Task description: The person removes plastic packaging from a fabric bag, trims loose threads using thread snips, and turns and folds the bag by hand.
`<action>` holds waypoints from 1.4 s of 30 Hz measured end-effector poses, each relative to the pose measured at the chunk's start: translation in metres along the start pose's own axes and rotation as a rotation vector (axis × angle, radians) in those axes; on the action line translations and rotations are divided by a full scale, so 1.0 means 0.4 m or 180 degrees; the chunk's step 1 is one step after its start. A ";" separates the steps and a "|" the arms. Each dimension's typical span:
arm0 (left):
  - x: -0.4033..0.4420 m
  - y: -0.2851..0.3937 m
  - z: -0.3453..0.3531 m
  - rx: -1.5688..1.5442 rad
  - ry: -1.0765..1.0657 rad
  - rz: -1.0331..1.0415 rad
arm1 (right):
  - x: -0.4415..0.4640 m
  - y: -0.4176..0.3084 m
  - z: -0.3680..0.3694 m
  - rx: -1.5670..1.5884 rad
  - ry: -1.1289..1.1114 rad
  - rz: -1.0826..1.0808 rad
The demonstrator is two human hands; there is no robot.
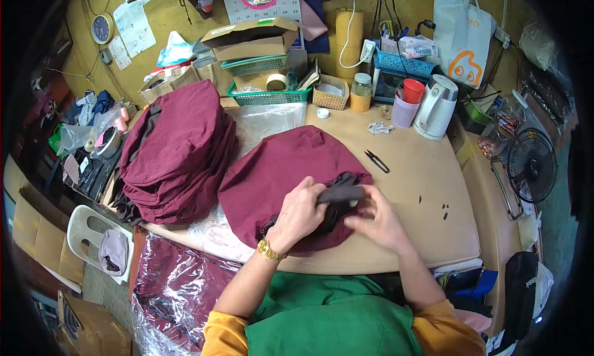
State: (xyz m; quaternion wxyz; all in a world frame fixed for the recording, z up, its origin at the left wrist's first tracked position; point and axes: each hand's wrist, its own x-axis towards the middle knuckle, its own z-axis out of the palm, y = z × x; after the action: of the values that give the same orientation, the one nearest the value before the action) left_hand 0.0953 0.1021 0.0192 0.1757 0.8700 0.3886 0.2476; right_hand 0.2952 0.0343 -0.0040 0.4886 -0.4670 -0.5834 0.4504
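Note:
A maroon fabric piece [278,170], bag-like in shape, lies on the table in front of me. Black fabric [339,195] shows at its opening on the near right side. My left hand [302,208], with a gold watch on the wrist, pinches the edge of this black fabric. From the right, my right hand [380,223] has its fingers curled at the other end of the black fabric, the thumb a little apart below. Some fingertips are hidden behind the cloth. Thread snips [377,161] lie on the table beyond my right hand.
A tall stack of maroon fabric pieces [176,151] stands on the left of the table [427,213]. Along the back are green baskets [272,96], a jar [361,93], a purple cup [405,111] and a white kettle [436,108]. Plastic-wrapped maroon fabric [179,288] sits below the left edge.

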 end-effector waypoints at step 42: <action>-0.077 -0.178 0.109 0.0439 -0.0244 -0.0586 | -0.105 0.117 0.050 -0.1909 -0.0233 -0.0564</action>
State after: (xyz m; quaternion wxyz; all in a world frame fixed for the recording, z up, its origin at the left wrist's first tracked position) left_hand 0.0604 0.1189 -0.0610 0.1521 0.8495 0.4759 0.1696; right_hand 0.2841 -0.0009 -0.0587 0.3452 -0.5211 -0.7458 0.2303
